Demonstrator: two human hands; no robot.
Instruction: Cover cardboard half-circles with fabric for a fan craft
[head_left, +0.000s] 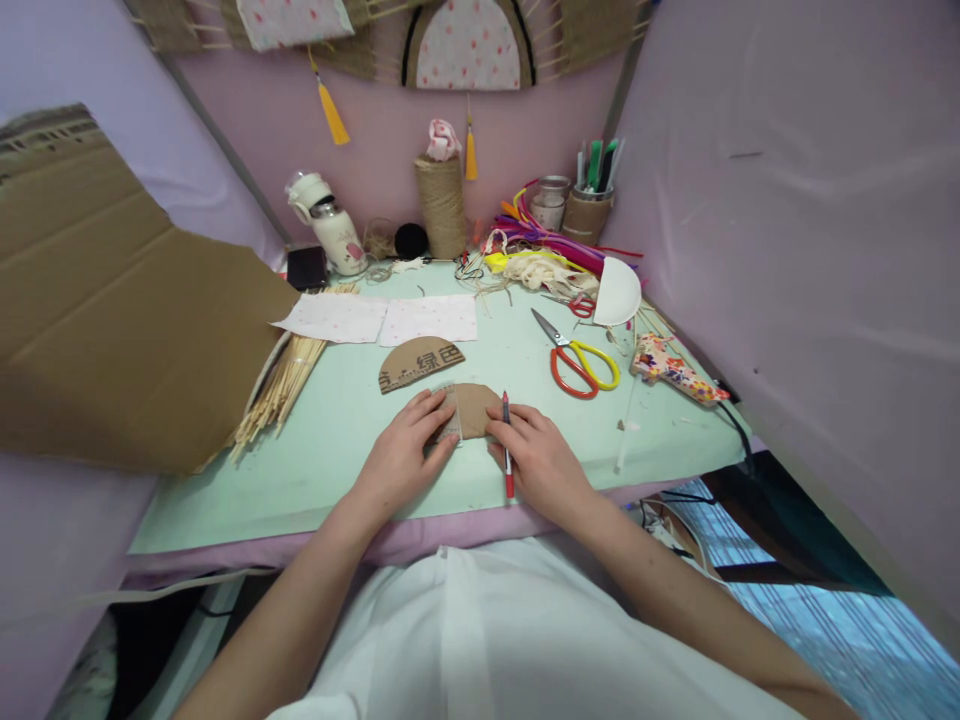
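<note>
My left hand [409, 447] lies flat on a small half-round cardboard piece [474, 407] near the front of the pale green table [337, 440], its fingers pressing on a strip along the piece's left side. My right hand [536, 460] rests on the right edge of the same piece and holds a red pen [507, 445] pinched between its fingers, with the pen lying lengthwise toward me. A second half-round cardboard piece with printed characters [420, 362] lies just behind.
Red and yellow scissors [577, 360] lie to the right, with a patterned glue gun [675, 370] beyond. A bundle of thin wooden sticks [285, 380] and a large cardboard sheet [127, 320] sit left. White dotted fabric [382, 318], a twine spool [442, 205], a bottle and craft clutter fill the back.
</note>
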